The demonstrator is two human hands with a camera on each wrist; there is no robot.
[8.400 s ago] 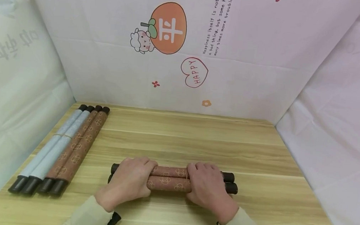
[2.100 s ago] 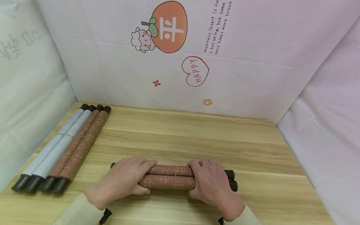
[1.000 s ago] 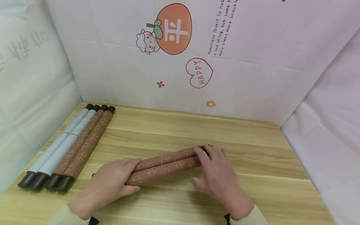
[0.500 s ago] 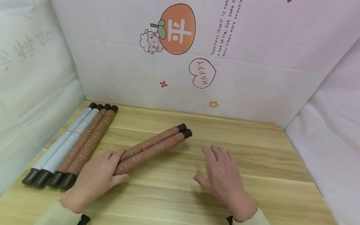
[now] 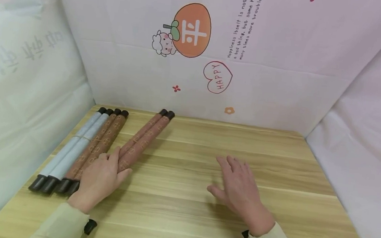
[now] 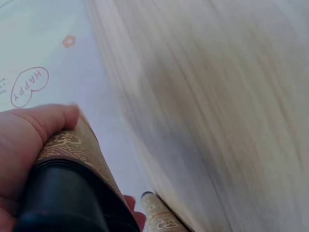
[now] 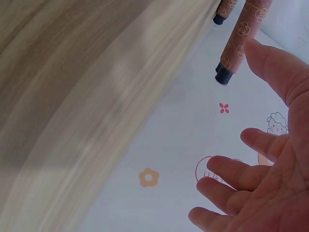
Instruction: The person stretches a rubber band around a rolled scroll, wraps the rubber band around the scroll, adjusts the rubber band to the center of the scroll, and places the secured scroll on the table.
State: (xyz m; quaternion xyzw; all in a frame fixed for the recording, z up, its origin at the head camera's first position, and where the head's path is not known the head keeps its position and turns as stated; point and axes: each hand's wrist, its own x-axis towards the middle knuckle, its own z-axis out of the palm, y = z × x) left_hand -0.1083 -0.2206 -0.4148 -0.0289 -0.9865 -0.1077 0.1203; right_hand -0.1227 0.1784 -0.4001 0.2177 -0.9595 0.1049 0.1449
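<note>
My left hand (image 5: 100, 175) grips the near end of a pair of brown hanging scrolls (image 5: 143, 142) with gold flower patterns and black end knobs, tied together at the middle. They slant away toward the back of the table; in the left wrist view a black end knob (image 6: 60, 193) pokes out below the thumb. Just left of them lie two pale blue scrolls (image 5: 78, 143) and two brown scrolls (image 5: 97, 146) side by side, their near ends partly behind my left hand. My right hand (image 5: 240, 189), fingers spread and holding nothing, hovers over the right half of the table.
The wooden table (image 5: 185, 217) is enclosed by a white printed cloth (image 5: 267, 91) at the back and white cloth on both sides. The lying scrolls run along the table's left edge.
Both hands gripped the scroll pair crosswise earlier. My right hand let go, and my left hand carried the pair leftward, swinging its far end toward the back. The view shifted slightly.
</note>
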